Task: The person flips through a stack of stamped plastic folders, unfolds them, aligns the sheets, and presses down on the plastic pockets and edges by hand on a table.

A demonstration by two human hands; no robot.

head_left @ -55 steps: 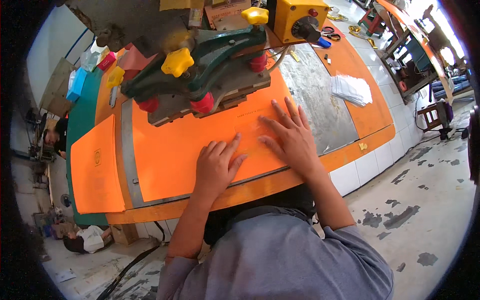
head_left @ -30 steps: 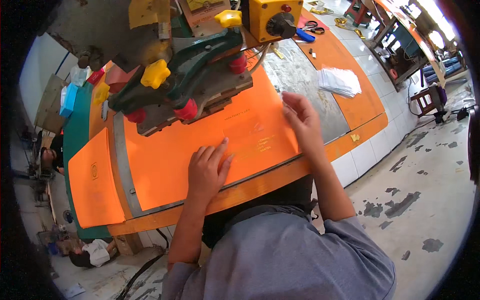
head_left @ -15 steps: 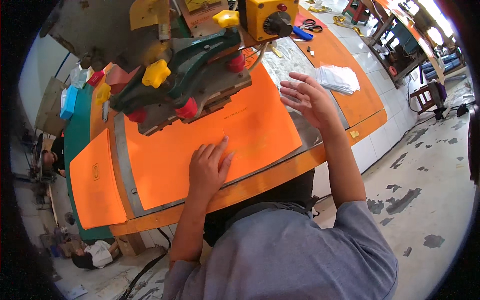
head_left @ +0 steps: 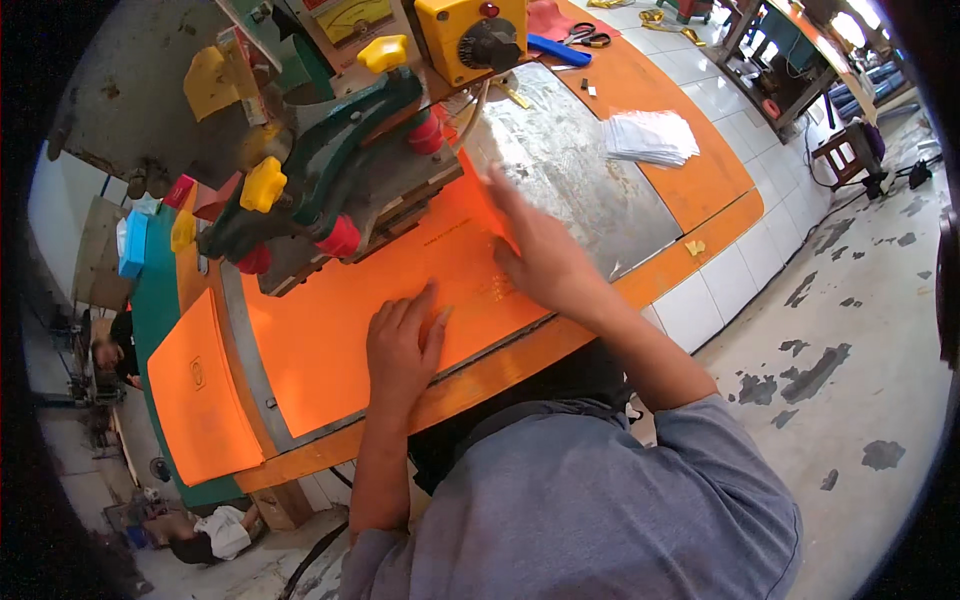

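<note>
A large orange sheet [head_left: 330, 350] lies on a metal plate [head_left: 630, 225], its upper part reaching under the press head. My left hand [head_left: 398, 345] rests on the sheet near its front edge, open, fingers stretched out and thumb apart. At the sheet's right edge is my right hand [head_left: 540, 250], open, with the thumb away from the blurred fingers. It hides part of that edge; whether it presses on the paper I cannot tell. Above the sheet stands the press [head_left: 350, 170], dark green with yellow star knobs and red round parts. Small print shows on the sheet near the press.
Several orange sheets [head_left: 205, 390] lie stacked at the left. On the right of the orange table [head_left: 720, 205] are clear plastic sleeves [head_left: 650, 137], scissors [head_left: 588, 36] and a blue-handled tool [head_left: 560, 50]. A yellow control box [head_left: 470, 40] stands behind. Another person [head_left: 215, 530] is at the lower left.
My right hand has moved left and down, from above the metal plate to the sheet's right edge. More plate shows on the right. My left hand stays on the sheet; the view has shifted slightly.
</note>
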